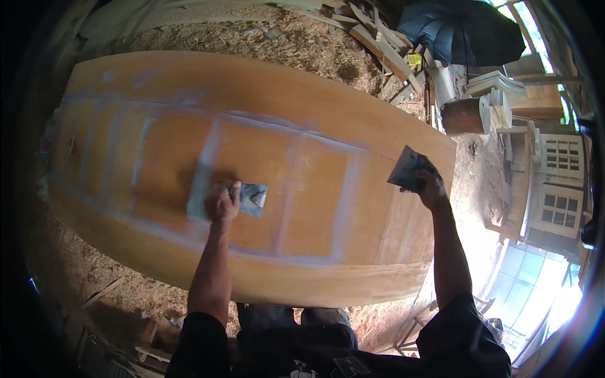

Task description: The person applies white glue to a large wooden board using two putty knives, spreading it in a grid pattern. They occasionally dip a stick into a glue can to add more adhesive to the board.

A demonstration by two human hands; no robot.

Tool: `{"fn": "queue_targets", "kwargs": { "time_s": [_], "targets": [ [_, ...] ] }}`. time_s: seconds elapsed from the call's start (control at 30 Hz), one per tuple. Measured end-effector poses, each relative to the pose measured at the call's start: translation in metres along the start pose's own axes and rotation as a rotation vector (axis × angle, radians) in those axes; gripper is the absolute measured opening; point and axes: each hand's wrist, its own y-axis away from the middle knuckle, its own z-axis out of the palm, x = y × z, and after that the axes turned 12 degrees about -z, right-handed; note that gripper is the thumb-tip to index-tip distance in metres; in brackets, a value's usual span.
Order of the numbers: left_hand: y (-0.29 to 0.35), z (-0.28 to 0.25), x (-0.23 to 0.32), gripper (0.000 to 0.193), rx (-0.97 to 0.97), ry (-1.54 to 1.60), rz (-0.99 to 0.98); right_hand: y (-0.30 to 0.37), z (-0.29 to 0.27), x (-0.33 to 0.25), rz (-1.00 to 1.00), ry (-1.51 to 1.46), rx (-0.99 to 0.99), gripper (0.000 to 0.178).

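A large wooden panel [315, 201] with rounded sides lies in front of me, its joints covered by pale bluish filler strips [205, 160]. Over the panel's middle, my left hand [224, 200] is closed on a flat grey scraper plate [253, 200] with a lighter patch on its face. Farther right, my right hand [430, 188] grips a dark, thin, square-edged scraper blade [405, 166] above the panel's right part. Whether either blade touches the wood I cannot tell. The fingers of the right hand are partly in shadow.
Wood shavings [283, 38] cover the floor around the panel. Scrap boards [384, 50] are piled at the far side, near a black open umbrella [463, 31]. Window-like wooden frames [561, 183] and a round wooden block [465, 116] stand to the right, beside bright daylight.
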Motion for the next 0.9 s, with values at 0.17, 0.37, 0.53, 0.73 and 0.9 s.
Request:
{"fn": "queue_targets", "kwargs": {
  "time_s": [0.17,0.37,0.53,0.73,0.9],
  "targets": [
    [0.002,0.007,0.004,0.041,0.084,-0.012,-0.049,-0.034,-0.075,0.035,-0.009,0.609,-0.01,0.043],
    [0.016,0.035,0.026,0.06,0.256,0.133,-0.501,-0.069,0.013,0.127,-0.601,1.384,-0.095,0.04],
    [0.017,0.037,0.033,0.056,0.219,0.087,-0.587,-0.042,0.024,0.129,-0.496,1.368,-0.235,0.034],
    [0.011,0.036,0.039,0.054,0.229,0.008,-0.559,-0.069,-0.021,0.108,-0.568,1.496,-0.305,0.031],
    [0.013,0.034,0.039,0.056,0.212,-0.015,-0.638,-0.058,-0.027,0.122,-0.702,1.368,-0.227,0.048]
  ]
}}
